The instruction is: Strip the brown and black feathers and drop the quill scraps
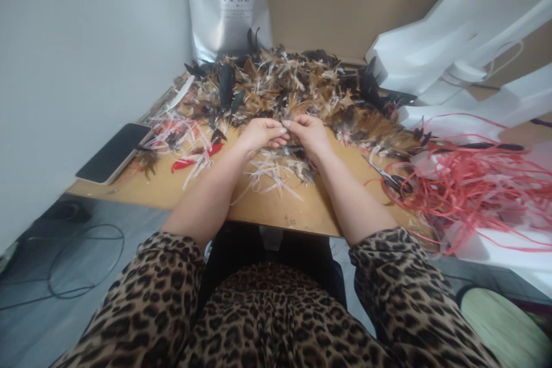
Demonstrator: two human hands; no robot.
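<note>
My left hand [266, 133] and my right hand [307, 132] meet fingertip to fingertip at the front edge of a heap of brown and black feathers [297, 77]. Both are closed in a pinch. What lies between the fingers is small and blends into the feathers behind, so I cannot make it out. Just below the hands, a loose cluster of thin white ribbon strips [271, 175] mixed with a few feathers rests on the tan tabletop [297, 213].
A dark-screened phone [114, 152] lies at left, beside white strips and red feathers [187, 164]. Scissors [382, 172] lie at right near a tangle of pink-red ribbon [478, 190]. Behind the heap stands a silver bag [230, 23]. White sheets [448, 29] lean at right.
</note>
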